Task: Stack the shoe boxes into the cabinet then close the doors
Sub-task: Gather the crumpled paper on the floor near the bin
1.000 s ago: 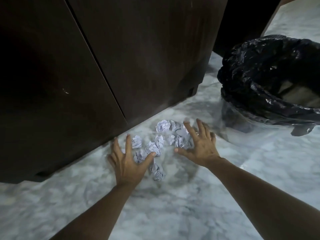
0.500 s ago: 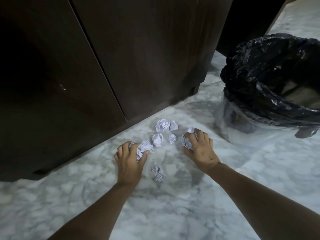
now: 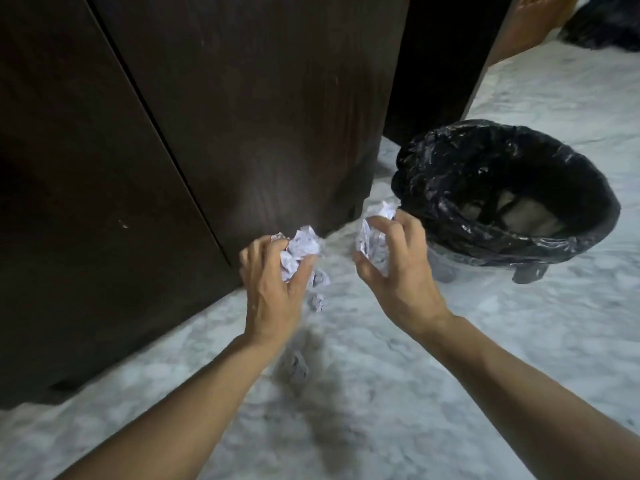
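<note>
Both hands are lifting off the floor [image 3: 450,341]: I'm seeing left hand [image 3: 273,289] fingers clenching crumpled paper [image 3: 301,251], right hand [image 3: 398,268] fingers clutching more paper [image 3: 372,237], beside the bin [image 3: 502,199] and closed cabinet doors [image 3: 242,116].

Cabinet doors [image 3: 242,98]: dark wood-grain, smooth, faint sheen, one small scuff. Floor [image 3: 519,341]: grey-white marble, polished, smooth. Paper balls [image 3: 303,245]: white, crumpled, matt, creased. Bin liner [image 3: 450,188]: black plastic, glossy, wrinkled. Bin [image 3: 440,268] under it: clear-looking plastic.
</note>
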Motion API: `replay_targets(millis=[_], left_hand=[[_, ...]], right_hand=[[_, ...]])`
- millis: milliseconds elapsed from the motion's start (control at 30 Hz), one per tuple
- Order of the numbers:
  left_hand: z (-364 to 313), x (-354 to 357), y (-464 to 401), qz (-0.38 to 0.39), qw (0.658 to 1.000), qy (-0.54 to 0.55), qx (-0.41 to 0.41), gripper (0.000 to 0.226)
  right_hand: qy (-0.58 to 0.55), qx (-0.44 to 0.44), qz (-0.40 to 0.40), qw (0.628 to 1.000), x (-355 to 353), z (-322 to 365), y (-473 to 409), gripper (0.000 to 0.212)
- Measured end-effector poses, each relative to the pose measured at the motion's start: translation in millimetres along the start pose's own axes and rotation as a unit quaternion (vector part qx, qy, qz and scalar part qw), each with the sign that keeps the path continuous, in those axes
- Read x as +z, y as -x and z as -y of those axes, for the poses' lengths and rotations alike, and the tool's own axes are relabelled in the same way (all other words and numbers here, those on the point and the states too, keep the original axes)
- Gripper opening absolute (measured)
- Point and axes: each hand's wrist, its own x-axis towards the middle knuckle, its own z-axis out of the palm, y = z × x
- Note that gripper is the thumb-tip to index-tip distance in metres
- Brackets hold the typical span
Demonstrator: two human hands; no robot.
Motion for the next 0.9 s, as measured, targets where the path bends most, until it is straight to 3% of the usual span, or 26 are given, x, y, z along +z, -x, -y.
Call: replay_targets(millis=[100,233,333,433,533,600,700,833,900], left_hand=[[-57.2,14.3,-42.8,-0.029,0.997,0.058,0.048,0.028],[-136.4,44.2,-88.0,-0.007,0.989,0.139,0.051,0.041],[-180.1,70.7,-106.9,0.094,0.986,0.134,0.032,0.038],[-198.0,99.8,-115.2,0.203,0.973,0.104,0.032,0.048],[-201.1,116.0,-117.8,0.312,0.946,0.091,-0.001,0.075],[-200.6,117.0,-117.2,0.346,0.931,0.11,-0.027,0.078],[-198.6,109.9,-115.3,0.305,0.939,0.156,-0.038,0.064],[-178.9,84.8,-107.5,0.147,0.969,0.194,-0.033,0.04],[-153.4,69.1,-95.5,0.101,0.977,0.187,-0.023,0.035]], right_hand=[[0.008,-0.006,-0.109,0.994,-47.8,12.3,-24.4,0.045],[0.056,0.068,-0.193,0.977,-108.6,-10.7,-47.3,0.049],[0.062,0.16,-0.168,0.971,-140.0,-37.3,-54.9,0.049],[0.043,0.227,-0.128,0.964,-156.7,-53.5,-54.3,0.052],[-0.007,0.248,-0.141,0.958,-163.8,-59.5,-47.9,0.052],[-0.042,0.241,-0.163,0.956,-166.0,-64.4,-43.8,0.046],[-0.071,0.245,-0.188,0.948,-163.8,-71.9,-42.7,0.041],[-0.045,0.241,-0.213,0.946,-150.0,-65.9,-41.9,0.037],[-0.02,0.188,-0.22,0.957,-137.3,-49.4,-35.9,0.033]])
